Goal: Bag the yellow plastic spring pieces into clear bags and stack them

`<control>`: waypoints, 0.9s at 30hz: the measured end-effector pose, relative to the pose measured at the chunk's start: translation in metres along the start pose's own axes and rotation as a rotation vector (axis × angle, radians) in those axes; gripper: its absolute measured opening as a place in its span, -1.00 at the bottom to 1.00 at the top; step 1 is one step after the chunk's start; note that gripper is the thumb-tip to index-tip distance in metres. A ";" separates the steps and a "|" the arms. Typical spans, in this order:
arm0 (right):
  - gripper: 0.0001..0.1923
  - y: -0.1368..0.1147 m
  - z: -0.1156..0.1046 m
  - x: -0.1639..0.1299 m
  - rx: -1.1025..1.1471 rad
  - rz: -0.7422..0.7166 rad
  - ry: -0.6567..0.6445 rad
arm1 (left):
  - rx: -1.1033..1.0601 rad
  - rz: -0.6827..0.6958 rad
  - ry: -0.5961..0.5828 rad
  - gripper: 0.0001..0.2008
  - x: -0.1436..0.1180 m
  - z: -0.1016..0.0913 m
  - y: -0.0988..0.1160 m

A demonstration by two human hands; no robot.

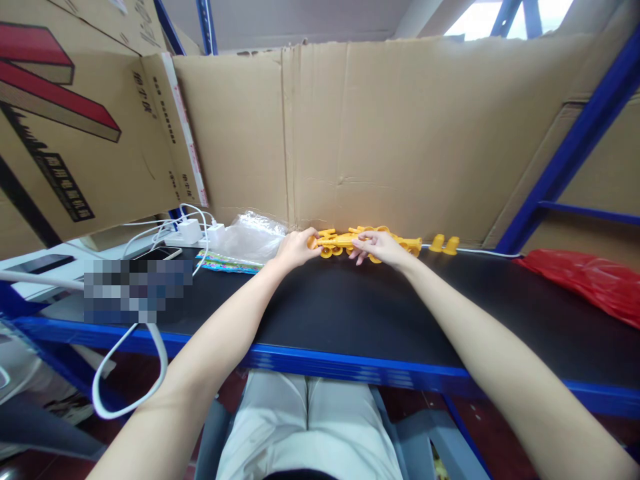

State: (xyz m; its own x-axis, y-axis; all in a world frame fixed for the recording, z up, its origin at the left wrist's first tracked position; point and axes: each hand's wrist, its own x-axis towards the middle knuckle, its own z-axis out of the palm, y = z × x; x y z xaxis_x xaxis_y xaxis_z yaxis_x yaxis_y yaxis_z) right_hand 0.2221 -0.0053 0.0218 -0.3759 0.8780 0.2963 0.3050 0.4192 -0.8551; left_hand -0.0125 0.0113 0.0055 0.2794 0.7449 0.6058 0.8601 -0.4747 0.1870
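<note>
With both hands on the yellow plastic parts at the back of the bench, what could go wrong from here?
1. The yellow parts lie in a loose row against the cardboard wall; the left hand or right hand could scatter them.
2. Two small yellow pieces sit apart to the right and may get left behind.
3. The white cable loops off the bench edge near the left arm and could snag.

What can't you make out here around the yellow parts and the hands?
Head view only:
- Yellow parts: too small and partly covered by the left hand and right hand; shape and count unclear.
- Grip: fingers touch the parts, but whether they clasp them cannot be told.
- Blurred patch: pixelated, contents hidden.
- Clear bag: contents unreadable.
- Red bag: cut off by the right edge.
</note>
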 end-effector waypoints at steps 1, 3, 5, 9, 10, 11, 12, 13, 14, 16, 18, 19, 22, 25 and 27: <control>-0.62 0.000 0.000 0.000 -0.001 0.000 0.001 | 0.004 0.001 0.000 -0.65 0.000 0.000 0.000; -0.62 -0.002 0.000 0.000 0.004 0.005 0.001 | 0.009 0.000 -0.001 -0.65 0.000 -0.001 0.001; -0.62 -0.003 0.001 -0.001 0.013 0.018 0.001 | 0.012 -0.002 -0.001 -0.66 -0.001 -0.001 0.001; -0.64 -0.006 0.001 -0.002 0.015 0.026 -0.001 | 0.018 -0.004 0.003 -0.66 -0.001 -0.001 0.002; -0.64 -0.006 0.001 -0.002 0.011 0.028 -0.002 | 0.020 -0.004 0.004 -0.66 -0.001 -0.001 0.002; -0.64 -0.006 0.001 -0.002 0.007 0.029 -0.002 | 0.021 -0.002 0.004 -0.66 -0.001 -0.001 0.002; -0.64 -0.006 0.001 -0.002 0.001 0.031 -0.003 | 0.023 0.000 0.005 -0.66 -0.001 -0.001 0.002; -0.63 -0.005 0.001 -0.002 -0.008 0.031 -0.004 | 0.024 0.002 0.005 -0.66 -0.001 -0.001 0.002; -0.63 -0.005 0.001 -0.002 -0.018 0.027 -0.004 | 0.026 0.004 0.002 -0.65 -0.001 -0.001 0.002; -0.63 -0.004 0.002 -0.001 -0.035 0.019 -0.008 | 0.031 -0.001 -0.006 -0.65 -0.001 0.000 0.001; -0.64 -0.003 0.002 -0.001 -0.047 0.017 -0.012 | 0.034 -0.006 -0.016 -0.65 -0.001 0.000 0.001; -0.64 -0.003 0.003 -0.001 -0.050 0.019 -0.012 | 0.035 -0.007 -0.020 -0.65 -0.001 0.000 0.000; -0.65 -0.003 0.004 0.000 -0.048 0.026 -0.003 | 0.032 -0.003 -0.024 -0.66 -0.001 -0.001 0.000; -0.66 -0.002 0.004 0.000 -0.032 0.022 0.006 | 0.032 -0.011 -0.027 -0.66 -0.001 -0.001 0.001; -0.66 -0.002 0.003 0.000 -0.024 0.022 0.006 | 0.033 -0.020 -0.033 -0.66 -0.001 -0.002 0.002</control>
State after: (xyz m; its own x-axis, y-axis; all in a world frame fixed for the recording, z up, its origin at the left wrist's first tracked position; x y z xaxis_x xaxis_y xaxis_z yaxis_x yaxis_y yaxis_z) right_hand 0.2183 -0.0071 0.0222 -0.3639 0.8882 0.2804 0.3340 0.4055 -0.8509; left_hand -0.0117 0.0089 0.0066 0.2754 0.7695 0.5762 0.8790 -0.4443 0.1732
